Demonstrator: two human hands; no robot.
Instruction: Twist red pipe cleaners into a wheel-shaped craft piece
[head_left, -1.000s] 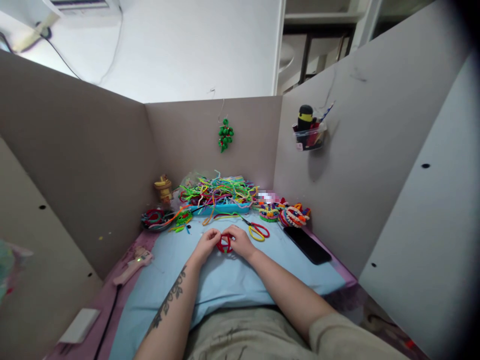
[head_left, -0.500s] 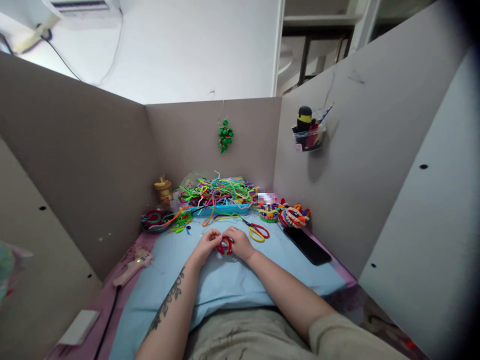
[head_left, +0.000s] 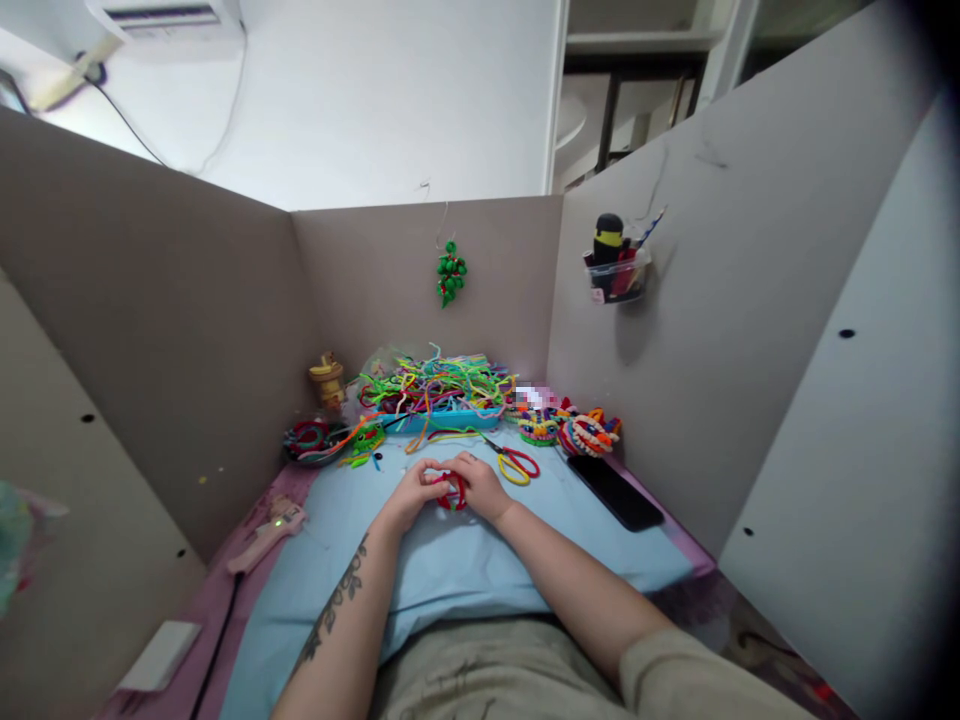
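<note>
Between my hands is a small red craft piece (head_left: 452,492), rounded and looped, that looks bent from fuzzy pipe cleaner, with a bit of green at its lower edge. My left hand (head_left: 417,492) pinches its left side, thumb toward the middle. My right hand (head_left: 480,485) curls around its right side and top, with a ring on one finger. The fingers hide part of the piece. Just beyond my right hand lie scissors (head_left: 516,466) with red and yellow handles, their blades pointing up and left.
A blue tray (head_left: 450,420) heaped with colourful pipe cleaners (head_left: 442,383) stands at the back. Finished woven pieces (head_left: 589,433) and a black phone (head_left: 615,492) are on the right. A pink glue gun (head_left: 268,535) with a cord lies left, near a white box (head_left: 160,655). Grey partitions (head_left: 427,260) enclose the table.
My left fingers have shifted slightly over the red piece, and the piece has turned a little between my hands. The surroundings are the same.
</note>
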